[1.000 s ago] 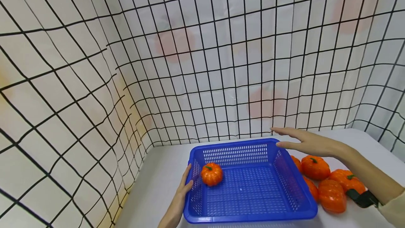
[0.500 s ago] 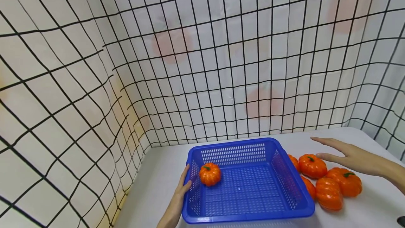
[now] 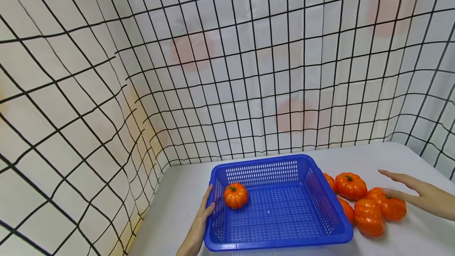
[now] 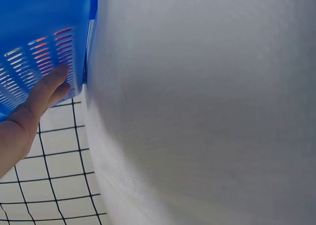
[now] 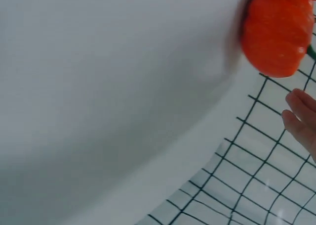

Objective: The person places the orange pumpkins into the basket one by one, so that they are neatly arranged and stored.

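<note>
White cloth ruled with a black grid (image 3: pixel 213 70) closes off the space around you on the back and on both sides, with faint orange blotches showing through it. Below it lies a pale grey table (image 3: pixel 177 204), matte and plain, which fills most of both wrist views.

Your blue basket (image 3: pixel 281 238) sits on that table in front of you, perforated along its walls and floor. One small orange pumpkin (image 3: pixel 235 195) rests inside it, near the left wall. Outside the right wall, a cluster of pumpkins (image 3: pixel 367 216) lies on the table, some touching each other and the nearest ones partly hidden behind the basket's rim.

Your left hand (image 3: pixel 204 212) rests against the outside of the basket's left wall with the fingers straight and relaxed; the left wrist view shows the fingertips (image 4: pixel 58 76) pressed flat on the slotted plastic, not curled round anything.

Your right hand (image 3: pixel 423 194) is spread, fingers extended, holding nothing. Its thumb lies at the far-right pumpkin (image 3: pixel 391 204) of the cluster, beside the green stem; whether it actually touches is not clear. In the right wrist view that pumpkin (image 5: pixel 276 37) appears just above your fingers (image 5: pixel 301 116), with a gap between them.
</note>
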Demonstrator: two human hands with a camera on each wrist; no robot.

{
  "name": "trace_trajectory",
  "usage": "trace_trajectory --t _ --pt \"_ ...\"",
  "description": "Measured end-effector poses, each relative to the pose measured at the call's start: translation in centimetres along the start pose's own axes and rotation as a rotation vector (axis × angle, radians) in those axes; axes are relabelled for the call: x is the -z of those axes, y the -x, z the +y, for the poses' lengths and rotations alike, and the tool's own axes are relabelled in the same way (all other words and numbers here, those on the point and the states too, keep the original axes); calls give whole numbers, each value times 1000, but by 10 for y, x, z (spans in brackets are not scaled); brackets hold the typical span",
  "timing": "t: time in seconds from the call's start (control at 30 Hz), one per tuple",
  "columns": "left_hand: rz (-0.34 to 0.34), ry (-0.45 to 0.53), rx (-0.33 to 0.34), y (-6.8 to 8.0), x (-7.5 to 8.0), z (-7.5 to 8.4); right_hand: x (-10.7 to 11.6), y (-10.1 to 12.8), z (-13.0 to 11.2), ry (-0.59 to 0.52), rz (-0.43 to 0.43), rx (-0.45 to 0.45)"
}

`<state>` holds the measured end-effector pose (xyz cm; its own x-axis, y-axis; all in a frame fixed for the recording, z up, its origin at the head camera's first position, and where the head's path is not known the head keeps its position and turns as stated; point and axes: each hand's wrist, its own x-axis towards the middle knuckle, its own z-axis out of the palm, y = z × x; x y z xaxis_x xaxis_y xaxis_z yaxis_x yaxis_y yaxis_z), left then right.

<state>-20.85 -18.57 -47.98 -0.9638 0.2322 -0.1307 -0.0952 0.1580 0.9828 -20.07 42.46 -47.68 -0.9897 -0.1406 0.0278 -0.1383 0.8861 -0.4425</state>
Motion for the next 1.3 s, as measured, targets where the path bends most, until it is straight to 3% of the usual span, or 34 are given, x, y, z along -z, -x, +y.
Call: trace_trajectory --t 0.3,0.47,0.8,1.03,1.3 --pt "-2 11 11 0 0 -1 -24 6 37 -67 -76 8" --pt "0 4 4 0 -2 1 -33 9 48 -99 -63 13" --pt "7 8 -10 1 -1 0 -35 7 40 -70 -103 6" --pt "13 2 -4 1 -1 1 -33 8 32 -42 -59 27" --pt "7 -4 5 1 -1 0 -27 9 37 -101 -112 -19"
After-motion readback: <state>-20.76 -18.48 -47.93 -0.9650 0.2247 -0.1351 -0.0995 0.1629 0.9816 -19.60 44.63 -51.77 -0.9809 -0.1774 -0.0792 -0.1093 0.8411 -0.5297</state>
